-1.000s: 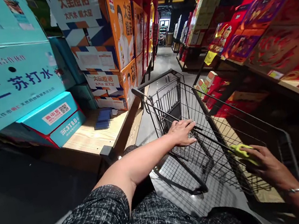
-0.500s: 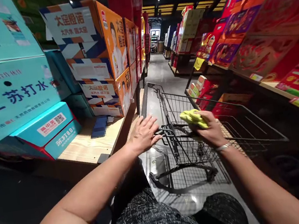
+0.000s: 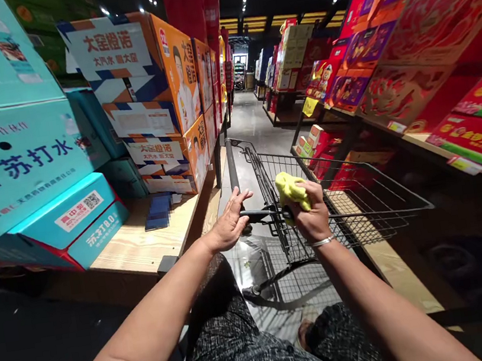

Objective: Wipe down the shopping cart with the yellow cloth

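A black wire shopping cart (image 3: 276, 223) stands on the floor in front of me, its basket to the right. My left hand (image 3: 231, 220) is by the near corner of the cart's handle (image 3: 232, 167). Its fingers are stretched out and touch the bar, not wrapped round it. In my right hand (image 3: 313, 215) a crumpled yellow-green cloth (image 3: 292, 190) is bunched, beside the cart's near frame. The closed fingers hide part of the cloth. Whether the cloth touches the frame I cannot tell.
On the left, a wooden shelf (image 3: 139, 257) bears turquoise cartons (image 3: 14, 158), orange cartons (image 3: 180, 81) and a dark blue flat item (image 3: 158, 210). Red gift boxes (image 3: 481, 135) line the right shelf. An aisle floor (image 3: 251, 107) runs ahead between the displays.
My right hand has moved left with the cloth, in close to the cart's frame. My left hand has shifted slightly left, and its fingers now touch the handle corner. The view has shifted a little.
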{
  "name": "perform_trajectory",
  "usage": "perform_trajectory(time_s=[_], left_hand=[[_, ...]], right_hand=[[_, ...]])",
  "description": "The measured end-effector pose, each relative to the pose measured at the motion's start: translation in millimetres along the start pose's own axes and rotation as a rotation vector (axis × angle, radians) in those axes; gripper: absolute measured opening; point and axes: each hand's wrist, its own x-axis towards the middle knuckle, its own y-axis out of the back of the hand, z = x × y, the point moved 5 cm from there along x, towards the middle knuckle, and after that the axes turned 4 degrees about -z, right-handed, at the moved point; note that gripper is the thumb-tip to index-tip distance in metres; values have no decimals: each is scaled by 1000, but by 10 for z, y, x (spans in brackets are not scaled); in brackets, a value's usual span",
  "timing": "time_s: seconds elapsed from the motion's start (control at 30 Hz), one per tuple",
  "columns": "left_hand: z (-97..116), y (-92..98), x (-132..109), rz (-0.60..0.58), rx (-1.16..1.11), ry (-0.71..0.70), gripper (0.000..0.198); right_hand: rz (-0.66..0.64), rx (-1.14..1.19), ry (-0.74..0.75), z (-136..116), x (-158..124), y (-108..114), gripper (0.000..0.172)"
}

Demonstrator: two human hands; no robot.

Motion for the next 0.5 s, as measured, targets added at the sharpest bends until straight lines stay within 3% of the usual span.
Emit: perform_trajectory(time_s=[0.1, 0.2, 0.37, 0.5], left_hand=[[-14, 55, 30, -127, 27, 86, 93], [-152, 249, -60, -181, 141, 216, 97], [-803, 857, -545, -44, 463, 735, 74], [-1368, 1156, -853, -66, 578, 922, 75]], right_hand=[[-210, -72, 270, -389, 18, -276, 31], [-364, -93, 335, -460, 17, -514, 33], [-313, -116, 310, -338, 6, -595, 40], [-273, -166, 346, -367, -10, -572, 46]])
